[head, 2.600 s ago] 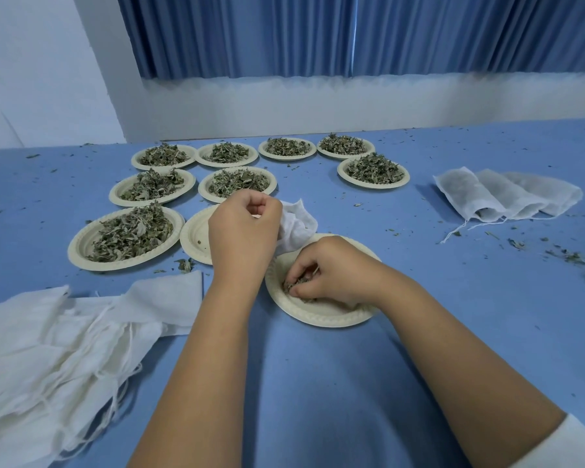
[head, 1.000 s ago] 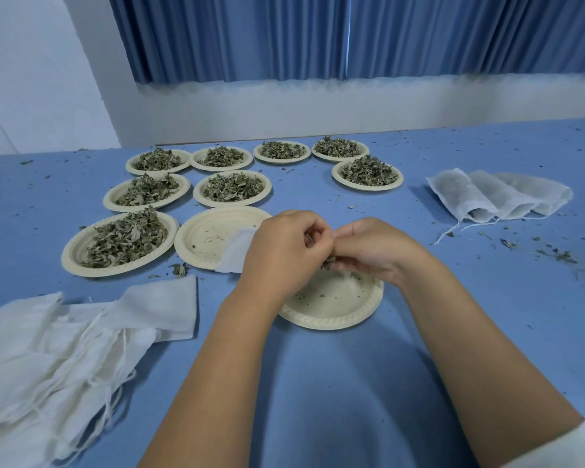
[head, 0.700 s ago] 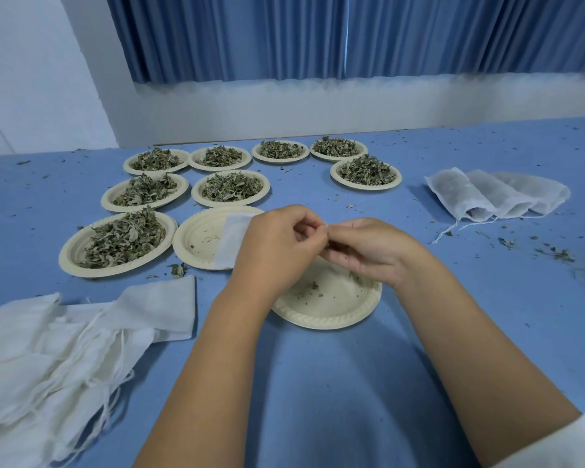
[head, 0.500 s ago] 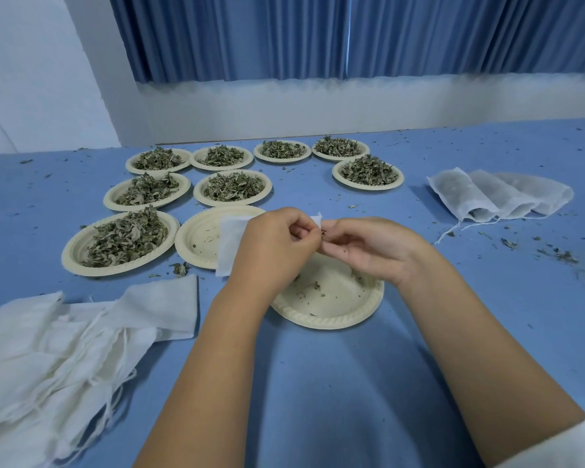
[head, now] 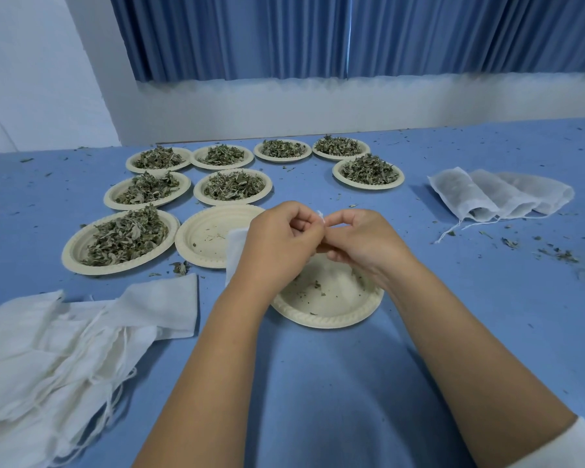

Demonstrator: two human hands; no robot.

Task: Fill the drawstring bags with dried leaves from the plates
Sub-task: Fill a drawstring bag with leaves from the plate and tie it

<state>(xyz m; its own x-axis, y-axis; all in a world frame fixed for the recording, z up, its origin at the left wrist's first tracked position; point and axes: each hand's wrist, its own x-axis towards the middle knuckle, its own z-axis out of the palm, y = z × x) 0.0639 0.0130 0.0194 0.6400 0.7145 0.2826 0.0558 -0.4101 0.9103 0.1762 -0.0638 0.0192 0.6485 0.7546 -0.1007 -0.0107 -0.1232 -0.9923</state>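
Plates [head: 328, 319] look like pressed paper pulp, matt cream, with a ribbed embossed rim. The leaves [head: 125, 234] are dry, crinkled, dull green, no sheen at all. The table [head: 318, 383] top is smooth matt blue; cloth or laminate, can't tell. The pile of empty bags [head: 48, 349] is soft white woven cloth, creased, with thin cotton-like strings. The bag [head: 237, 248] pinched by the left hand [head: 281, 244] and right hand [head: 365, 244] is the same white cloth. The filled bags [head: 487, 194] look thin and gauzy. The curtain [head: 318, 35] is pleated blue fabric.
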